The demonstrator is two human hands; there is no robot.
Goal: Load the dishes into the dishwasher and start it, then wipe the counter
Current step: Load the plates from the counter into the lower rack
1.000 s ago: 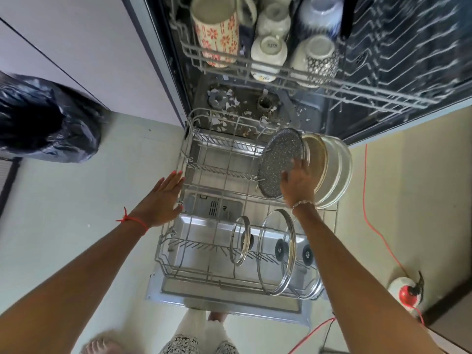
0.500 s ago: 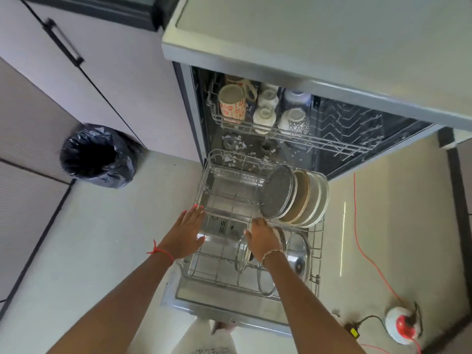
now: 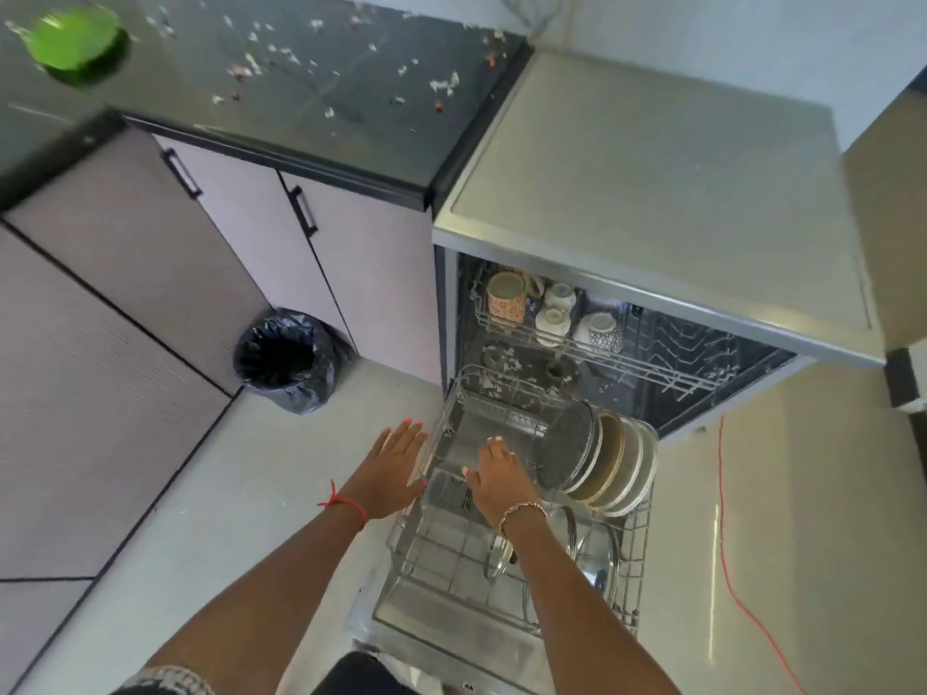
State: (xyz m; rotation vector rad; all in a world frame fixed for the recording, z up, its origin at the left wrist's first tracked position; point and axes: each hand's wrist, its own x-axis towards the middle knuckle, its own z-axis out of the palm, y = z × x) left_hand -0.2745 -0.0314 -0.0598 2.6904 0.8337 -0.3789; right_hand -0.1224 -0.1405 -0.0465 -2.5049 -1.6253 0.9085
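Now that your right hand has let go of the speckled plate, it stands on edge in the pulled-out lower rack beside the other plates, so that dish is loaded. Both hands are empty and relaxed; your left hand hangs by the rack's left rim, contact unclear. Scraps litter the black counter. The green object is blurred.
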